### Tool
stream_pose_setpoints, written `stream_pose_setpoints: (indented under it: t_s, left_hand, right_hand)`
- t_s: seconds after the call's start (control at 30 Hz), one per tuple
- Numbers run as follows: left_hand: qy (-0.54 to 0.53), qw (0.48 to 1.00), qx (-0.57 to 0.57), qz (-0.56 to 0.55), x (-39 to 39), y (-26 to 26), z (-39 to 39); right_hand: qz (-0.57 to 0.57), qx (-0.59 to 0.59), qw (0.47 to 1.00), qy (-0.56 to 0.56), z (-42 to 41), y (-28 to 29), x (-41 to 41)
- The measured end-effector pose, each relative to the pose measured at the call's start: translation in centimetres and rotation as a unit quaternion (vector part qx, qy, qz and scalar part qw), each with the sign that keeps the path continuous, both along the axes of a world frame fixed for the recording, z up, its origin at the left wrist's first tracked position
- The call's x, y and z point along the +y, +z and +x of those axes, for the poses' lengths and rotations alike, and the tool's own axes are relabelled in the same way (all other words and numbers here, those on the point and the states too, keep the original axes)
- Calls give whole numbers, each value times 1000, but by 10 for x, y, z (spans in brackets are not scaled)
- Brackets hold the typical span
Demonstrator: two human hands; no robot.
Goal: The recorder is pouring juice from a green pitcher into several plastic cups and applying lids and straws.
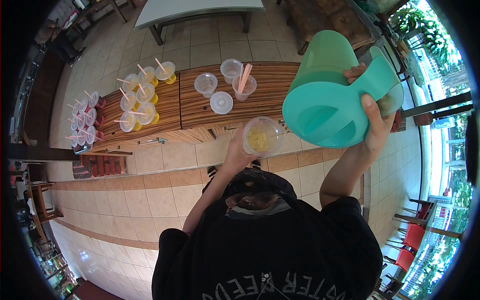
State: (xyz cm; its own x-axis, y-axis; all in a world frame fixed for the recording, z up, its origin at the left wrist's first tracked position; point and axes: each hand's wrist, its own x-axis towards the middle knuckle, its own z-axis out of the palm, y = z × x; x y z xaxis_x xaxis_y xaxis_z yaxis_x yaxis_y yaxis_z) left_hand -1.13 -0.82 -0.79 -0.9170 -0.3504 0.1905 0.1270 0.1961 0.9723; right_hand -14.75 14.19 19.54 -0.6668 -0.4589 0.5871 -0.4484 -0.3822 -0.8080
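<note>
My left hand (238, 147) grips a clear plastic cup (263, 136) with some yellow liquid in its bottom, held out in front of my chest. Raised to the right of it, a turquoise plastic pitcher (323, 93) with its lid on is in my right hand (371, 112), fingers wrapped round the handle. The pitcher is tilted; its spout is hard to make out, and I cannot tell whether liquid is flowing. On the wooden cabinet just beyond the cup are clear cups (206, 84), a translucent lid (221, 103) and a cup holding pink straws (245, 79).
Several lidded cups of yellow drink (145, 93) with straws stand on the cabinet top (170, 112), left of centre. Lidded cups of red drink (90, 117) crowd its left end. A white-topped table (198, 8) is beyond. A person (62, 41) is at the far left.
</note>
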Motion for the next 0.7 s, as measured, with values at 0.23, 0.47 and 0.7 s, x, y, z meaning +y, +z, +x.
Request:
stream_pose_setpoints:
  t_s: [0.23, 0.47, 0.7]
  left_hand:
    - [-12, 1000, -8, -10, -1, 2, -1]
    - [2, 1000, 7, 7, -2, -3, 0]
    - [-5, 1000, 10, -4, -3, 4, -2]
  right_hand:
    - [0, 6, 1000, -3, -2, 2, 0]
    - [7, 15, 1000, 10, -2, 1, -4]
    - [63, 32, 994, -89, 4, 7, -6]
